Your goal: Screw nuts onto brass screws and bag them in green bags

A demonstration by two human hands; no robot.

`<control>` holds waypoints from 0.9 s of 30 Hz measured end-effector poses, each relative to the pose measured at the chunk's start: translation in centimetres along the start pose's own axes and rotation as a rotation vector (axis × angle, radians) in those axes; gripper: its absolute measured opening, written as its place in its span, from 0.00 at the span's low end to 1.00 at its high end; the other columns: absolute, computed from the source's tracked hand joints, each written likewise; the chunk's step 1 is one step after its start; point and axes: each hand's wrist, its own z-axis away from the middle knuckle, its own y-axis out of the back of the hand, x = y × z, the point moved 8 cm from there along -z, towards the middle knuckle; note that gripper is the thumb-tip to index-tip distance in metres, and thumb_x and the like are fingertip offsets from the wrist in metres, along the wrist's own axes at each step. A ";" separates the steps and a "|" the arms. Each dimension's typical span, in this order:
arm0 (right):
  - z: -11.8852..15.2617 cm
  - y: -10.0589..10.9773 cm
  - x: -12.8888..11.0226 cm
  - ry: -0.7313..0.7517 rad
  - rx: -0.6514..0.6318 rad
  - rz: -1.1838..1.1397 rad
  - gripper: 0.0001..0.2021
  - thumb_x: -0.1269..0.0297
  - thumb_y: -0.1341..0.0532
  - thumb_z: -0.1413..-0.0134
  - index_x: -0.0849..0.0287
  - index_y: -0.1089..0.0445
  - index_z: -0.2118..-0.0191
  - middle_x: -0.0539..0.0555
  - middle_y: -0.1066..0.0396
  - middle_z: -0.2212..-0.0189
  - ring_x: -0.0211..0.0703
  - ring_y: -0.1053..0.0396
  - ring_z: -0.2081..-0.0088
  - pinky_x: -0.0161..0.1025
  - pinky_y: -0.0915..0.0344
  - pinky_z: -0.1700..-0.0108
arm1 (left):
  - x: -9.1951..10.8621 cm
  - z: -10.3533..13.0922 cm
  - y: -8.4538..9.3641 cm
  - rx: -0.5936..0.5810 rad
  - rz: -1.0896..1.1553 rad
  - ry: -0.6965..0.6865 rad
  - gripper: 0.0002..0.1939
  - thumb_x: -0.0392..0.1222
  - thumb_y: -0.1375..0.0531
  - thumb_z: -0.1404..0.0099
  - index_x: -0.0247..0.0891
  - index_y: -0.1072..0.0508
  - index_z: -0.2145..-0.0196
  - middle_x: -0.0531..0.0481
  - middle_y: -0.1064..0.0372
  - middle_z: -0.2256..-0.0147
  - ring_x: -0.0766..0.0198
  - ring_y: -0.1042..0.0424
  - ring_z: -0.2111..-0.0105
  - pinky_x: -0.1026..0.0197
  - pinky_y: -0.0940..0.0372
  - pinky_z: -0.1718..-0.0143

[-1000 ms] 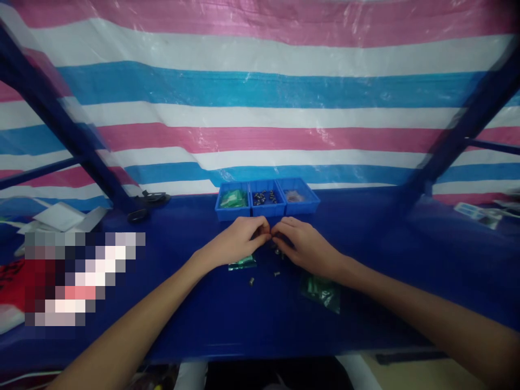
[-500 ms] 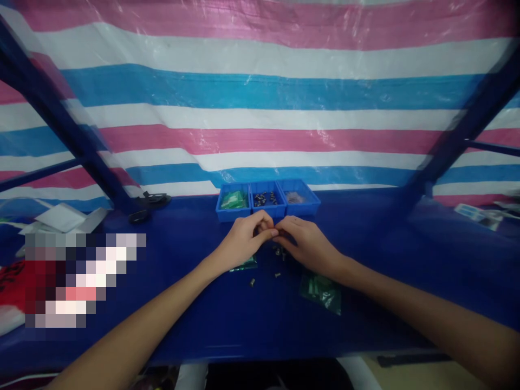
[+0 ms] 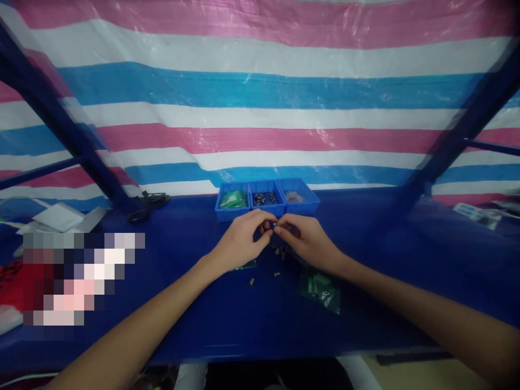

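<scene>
My left hand (image 3: 247,233) and my right hand (image 3: 303,235) meet in front of the bins, thumbs and forefingers pinched together. Between their fingertips shows a bit of a small metal part (image 3: 274,224), mostly covered by the fingers. Just below lies a little cluster of small metal parts (image 3: 279,250). Nearer to me are two loose screw-like pieces, one on the left (image 3: 252,281) and one on the right (image 3: 277,274). A clear bag with green contents (image 3: 320,291) rests under my right wrist. Another green bag (image 3: 247,265) is partly hidden by my left hand.
Behind my hands stand three joined blue bins: green packets in the left bin (image 3: 233,199), dark and shiny metal parts in the middle bin (image 3: 266,198), clear pieces in the right bin (image 3: 296,197). White boxes (image 3: 65,218) and black items (image 3: 154,199) sit at left.
My fingertips have shifted slightly, and a glint of the small metal part now shows between them. Both hands stay in almost the same place; the loose parts have not moved.
</scene>
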 end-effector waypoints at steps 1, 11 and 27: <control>0.0 0.0 0.0 0.001 0.000 0.002 0.08 0.64 0.41 0.38 0.58 0.29 0.68 0.48 0.29 0.76 0.36 0.38 0.76 0.35 0.45 0.72 | 0.0 0.0 0.0 0.001 -0.031 -0.015 0.11 0.34 0.43 0.33 0.39 0.30 0.53 0.49 0.31 0.63 0.63 0.30 0.65 0.60 0.34 0.62; 0.2 0.6 -0.8 0.085 0.070 0.114 0.06 0.64 0.41 0.37 0.57 0.32 0.66 0.48 0.32 0.74 0.37 0.37 0.75 0.35 0.43 0.71 | -0.3 0.4 -0.5 -0.034 -0.218 -0.053 0.08 0.41 0.48 0.26 0.38 0.32 0.54 0.47 0.29 0.59 0.60 0.28 0.60 0.60 0.35 0.60; 0.3 0.6 -1.1 0.211 0.084 0.129 0.06 0.73 0.40 0.39 0.57 0.32 0.58 0.51 0.29 0.68 0.39 0.32 0.69 0.35 0.38 0.66 | -0.7 0.3 -0.8 -0.051 -0.192 0.004 0.12 0.45 0.49 0.24 0.37 0.30 0.59 0.50 0.29 0.63 0.62 0.28 0.64 0.61 0.36 0.62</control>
